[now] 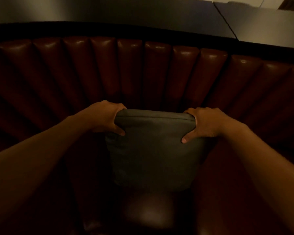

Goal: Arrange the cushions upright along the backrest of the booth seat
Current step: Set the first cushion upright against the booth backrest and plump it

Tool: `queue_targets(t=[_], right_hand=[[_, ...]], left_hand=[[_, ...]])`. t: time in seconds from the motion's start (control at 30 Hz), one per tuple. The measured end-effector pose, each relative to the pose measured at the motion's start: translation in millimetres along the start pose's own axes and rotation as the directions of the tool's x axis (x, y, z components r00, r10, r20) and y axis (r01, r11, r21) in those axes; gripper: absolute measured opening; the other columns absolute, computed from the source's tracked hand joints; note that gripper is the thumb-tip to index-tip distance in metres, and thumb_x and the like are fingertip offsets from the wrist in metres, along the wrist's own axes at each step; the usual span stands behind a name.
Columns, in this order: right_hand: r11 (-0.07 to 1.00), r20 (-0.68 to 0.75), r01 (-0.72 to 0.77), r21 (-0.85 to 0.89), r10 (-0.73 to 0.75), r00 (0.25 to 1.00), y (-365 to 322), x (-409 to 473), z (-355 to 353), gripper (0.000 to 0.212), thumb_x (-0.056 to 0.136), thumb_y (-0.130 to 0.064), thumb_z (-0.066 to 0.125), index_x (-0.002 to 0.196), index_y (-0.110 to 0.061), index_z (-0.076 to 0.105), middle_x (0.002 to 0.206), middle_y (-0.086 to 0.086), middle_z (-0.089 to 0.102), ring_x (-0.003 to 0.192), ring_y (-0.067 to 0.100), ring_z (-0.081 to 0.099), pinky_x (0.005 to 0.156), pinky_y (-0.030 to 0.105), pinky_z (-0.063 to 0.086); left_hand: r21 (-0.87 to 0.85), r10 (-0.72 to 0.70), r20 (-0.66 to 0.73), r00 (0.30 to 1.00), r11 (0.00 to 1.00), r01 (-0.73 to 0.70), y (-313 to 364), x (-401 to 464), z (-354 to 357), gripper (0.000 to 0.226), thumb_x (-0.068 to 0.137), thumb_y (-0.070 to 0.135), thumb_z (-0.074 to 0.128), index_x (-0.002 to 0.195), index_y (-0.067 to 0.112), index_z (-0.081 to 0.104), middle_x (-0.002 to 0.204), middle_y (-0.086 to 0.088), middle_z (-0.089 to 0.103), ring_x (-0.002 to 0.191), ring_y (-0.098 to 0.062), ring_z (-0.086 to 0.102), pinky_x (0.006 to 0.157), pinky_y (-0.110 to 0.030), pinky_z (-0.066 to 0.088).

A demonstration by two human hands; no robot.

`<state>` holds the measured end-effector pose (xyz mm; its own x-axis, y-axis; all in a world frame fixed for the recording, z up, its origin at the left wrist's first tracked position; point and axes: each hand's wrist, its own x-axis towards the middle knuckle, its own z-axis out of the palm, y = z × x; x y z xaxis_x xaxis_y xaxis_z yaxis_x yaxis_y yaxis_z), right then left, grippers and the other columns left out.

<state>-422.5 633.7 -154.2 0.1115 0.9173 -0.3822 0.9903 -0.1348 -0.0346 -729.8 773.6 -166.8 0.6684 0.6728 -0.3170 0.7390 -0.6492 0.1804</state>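
A grey-green square cushion [154, 150] stands upright in the middle of the view, its bottom edge on the dark red booth seat [149, 212]. My left hand [107, 118] grips its top left corner, thumb on the front face. My right hand [202, 123] grips the top right corner the same way. Behind the cushion rises the channel-tufted dark red leather backrest [131, 68]; whether the cushion touches it is hidden. No other cushion is in view.
The backrest curves around to both sides, topped by a black ledge [109, 29]. Beyond it is a grey wall [143, 9] with a seam at the right. The light is dim and the seat's sides are in shadow.
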Motion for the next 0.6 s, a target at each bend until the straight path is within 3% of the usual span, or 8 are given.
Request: queue_targets(t=[0.1, 0.23, 0.33, 0.4, 0.53, 0.6], right_hand=[[0.998, -0.154, 0.047, -0.052, -0.054, 0.987, 0.4, -7.3, 1.4, 0.074, 0.069, -0.083, 0.068, 0.126, -0.036, 0.058, 0.114, -0.008, 0.069, 0.108, 0.017, 0.064, 0.097, 0.041, 0.045], [0.997, -0.235, 0.071, -0.031, -0.077, 0.969, 2.5, -15.9, -15.1, 0.070, 0.076, -0.078, 0.066, 0.132, -0.035, 0.061, 0.107, -0.008, 0.072, 0.102, 0.016, 0.066, 0.090, 0.037, 0.050], [0.996, -0.298, 0.075, -0.055, -0.088, 0.950, 4.2, -13.3, -33.8, 0.072, 0.074, -0.081, 0.065, 0.130, -0.037, 0.061, 0.114, -0.009, 0.071, 0.107, 0.017, 0.064, 0.094, 0.039, 0.048], [0.993, -0.288, 0.083, -0.088, -0.105, 0.952, 2.7, -6.3, -32.7, 0.081, 0.069, -0.086, 0.063, 0.134, -0.038, 0.056, 0.124, -0.009, 0.066, 0.115, 0.018, 0.060, 0.099, 0.043, 0.044], [0.989, -0.177, 0.111, -0.098, -0.127, 0.976, -3.6, 9.9, -4.5, 0.101, 0.064, -0.092, 0.060, 0.150, -0.044, 0.037, 0.142, -0.008, 0.057, 0.127, 0.022, 0.052, 0.102, 0.045, 0.038], [0.986, -0.237, 0.118, -0.114, -0.143, 0.961, -6.2, 14.4, -6.7, 0.111, 0.060, -0.093, 0.060, 0.155, -0.046, 0.027, 0.149, -0.005, 0.050, 0.132, 0.027, 0.048, 0.105, 0.047, 0.035]], left_hand=[[-0.051, -0.015, -0.047, 0.999, 0.999, 0.012, 4.6, -3.3, -6.6, 0.059, 0.073, 0.048, 0.084, 0.122, 0.028, 0.058, 0.101, 0.011, 0.063, 0.088, -0.005, 0.058, 0.075, -0.024, 0.048], [0.005, -0.009, -0.109, 0.994, 1.000, 0.009, 13.4, -8.4, -33.1, 0.046, 0.077, 0.047, 0.080, 0.114, 0.027, 0.061, 0.093, 0.011, 0.064, 0.084, -0.005, 0.060, 0.078, -0.031, 0.055], [-0.002, 0.003, -0.185, 0.983, 1.000, -0.003, 8.5, -12.2, -52.6, 0.048, 0.074, 0.050, 0.082, 0.111, 0.030, 0.060, 0.094, 0.013, 0.063, 0.087, -0.006, 0.060, 0.079, -0.029, 0.053], [-0.019, -0.003, -0.171, 0.985, 1.000, 0.000, -1.9, -10.0, -51.1, 0.055, 0.069, 0.052, 0.085, 0.114, 0.035, 0.058, 0.099, 0.014, 0.063, 0.093, -0.006, 0.059, 0.082, -0.029, 0.051], [0.019, -0.069, -0.007, 0.998, 0.997, 0.069, -22.1, -1.2, -15.0, 0.071, 0.065, 0.057, 0.085, 0.126, 0.040, 0.053, 0.123, 0.010, 0.062, 0.110, -0.012, 0.058, 0.096, -0.036, 0.049], [0.121, -0.081, -0.083, 0.993, 0.989, 0.090, -28.0, 0.8, -8.5, 0.092, 0.063, 0.067, 0.081, 0.141, 0.039, 0.042, 0.140, 0.007, 0.055, 0.125, -0.018, 0.052, 0.105, -0.041, 0.044]])
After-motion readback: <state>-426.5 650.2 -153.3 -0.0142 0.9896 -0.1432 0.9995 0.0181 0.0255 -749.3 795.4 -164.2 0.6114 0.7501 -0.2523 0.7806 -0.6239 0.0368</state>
